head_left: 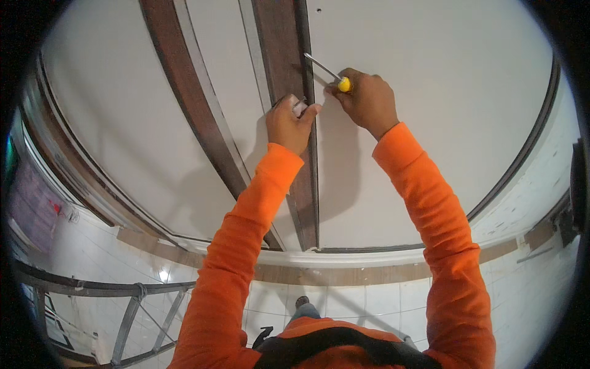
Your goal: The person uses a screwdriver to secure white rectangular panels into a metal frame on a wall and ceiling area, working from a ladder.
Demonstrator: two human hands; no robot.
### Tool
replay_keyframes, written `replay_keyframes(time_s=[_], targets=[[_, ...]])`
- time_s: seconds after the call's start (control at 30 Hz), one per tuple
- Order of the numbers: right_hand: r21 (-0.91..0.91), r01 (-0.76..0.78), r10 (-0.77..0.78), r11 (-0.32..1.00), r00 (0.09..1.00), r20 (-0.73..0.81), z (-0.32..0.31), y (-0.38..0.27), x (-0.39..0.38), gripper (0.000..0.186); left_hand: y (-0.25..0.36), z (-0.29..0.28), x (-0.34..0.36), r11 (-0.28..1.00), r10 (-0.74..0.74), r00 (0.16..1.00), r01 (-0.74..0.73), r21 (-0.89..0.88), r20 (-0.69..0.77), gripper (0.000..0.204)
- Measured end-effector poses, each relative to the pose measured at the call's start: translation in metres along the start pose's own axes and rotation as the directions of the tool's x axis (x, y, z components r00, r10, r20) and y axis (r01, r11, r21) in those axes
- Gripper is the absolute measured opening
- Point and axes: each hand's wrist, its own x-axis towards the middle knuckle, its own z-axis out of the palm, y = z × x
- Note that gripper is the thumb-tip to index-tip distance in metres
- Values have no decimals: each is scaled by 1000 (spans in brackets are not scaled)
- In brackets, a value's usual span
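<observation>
My right hand [367,98] grips a screwdriver [344,84] with a yellow handle and metal shaft, angled up-left so its tip meets the dark edge of a brown strip [279,46] on the white panelled surface [424,92]. Just below and left of that tip, my left hand [289,123] is closed around a small pale object [299,109] against the same strip; what it is exactly I cannot make out. Both arms are in orange sleeves.
A second brown strip [172,67] runs to the left. At the lower left stands a metal ladder or frame [126,329]. White floor tiles [387,298] and my foot [302,301] show below. A purplish object [34,203] is at the far left.
</observation>
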Motion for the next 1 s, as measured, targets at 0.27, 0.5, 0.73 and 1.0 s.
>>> replay_keyframes(time_s=[0.27,0.5,0.73,1.0], targets=[[85,-164,162,983,986,28,-3,-3,-2,36,9,15,-35,968,177,981,-188,-166,-83,17],[188,-227,223,955,974,44,5,-19,2,43,-19,28,-38,871,62,994,-96,-482,-87,14],[235,-322,327,917,945,19,6,-22,-6,37,-31,34,-48,796,380,910,-413,-443,-165,16],[344,-522,521,781,847,103,1,-38,-5,28,-47,70,-61,608,436,885,-425,-671,-165,29]])
